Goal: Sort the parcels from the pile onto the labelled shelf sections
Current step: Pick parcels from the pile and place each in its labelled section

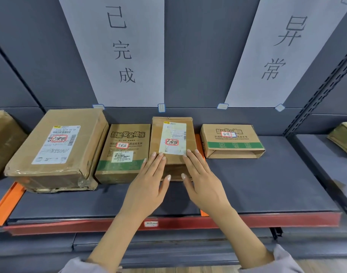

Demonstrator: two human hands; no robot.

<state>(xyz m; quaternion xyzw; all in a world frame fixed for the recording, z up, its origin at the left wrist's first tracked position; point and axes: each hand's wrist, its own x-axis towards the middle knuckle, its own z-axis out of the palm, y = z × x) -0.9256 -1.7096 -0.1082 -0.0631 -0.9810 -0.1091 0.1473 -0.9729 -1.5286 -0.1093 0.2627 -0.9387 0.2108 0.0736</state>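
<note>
- Left grip (149, 186) and right grip (203, 184) lie flat, fingers straight, on the near end of a brown parcel (173, 162) on the shelf (267, 184).
- A green-striped box (125, 154) sits just beside its left side; another box (231, 140) stands apart on the right.

Your grey shelf (267, 194) carries four cardboard boxes in a row along its far side. A large box (58, 148) sits at the left, with a printed box (123, 152) just beside it, then a narrow box (171, 134). Apart at the right is a small open-ended box (231, 140). An orange strip (199, 142) seems to run under the narrow box.
</note>
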